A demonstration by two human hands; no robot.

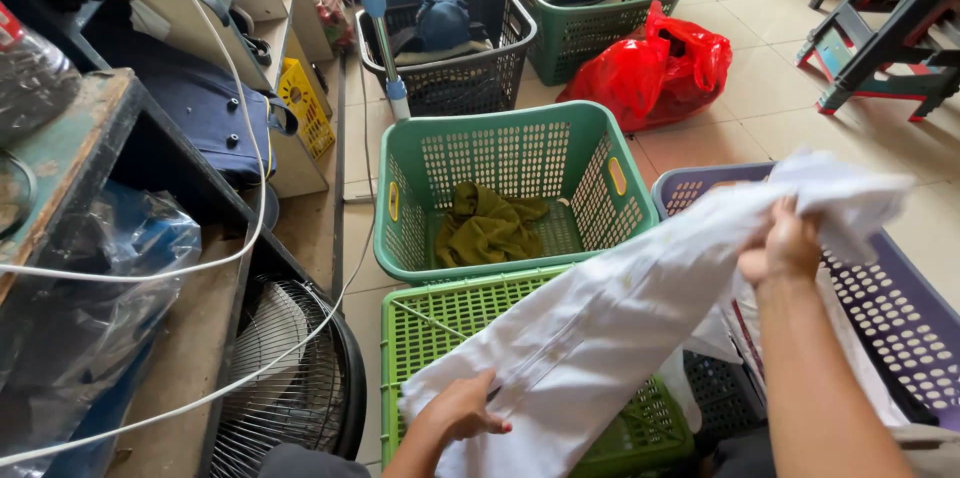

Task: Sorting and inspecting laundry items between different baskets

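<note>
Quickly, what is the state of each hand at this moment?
Left hand: closed, gripping the lower end of the white shirt.
Right hand: closed, holding the upper end of the same shirt, raised above the purple basket.

White shirt of smooth matt cloth, perforated plastic baskets, teal and lime; crumpled olive cloth, glossy red plastic bag; wire metal fan guard, glazed floor tiles

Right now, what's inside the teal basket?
The teal basket holds one crumpled olive-green cloth on its floor. The near edge of the floor is hidden behind the basket's front rim.
</note>
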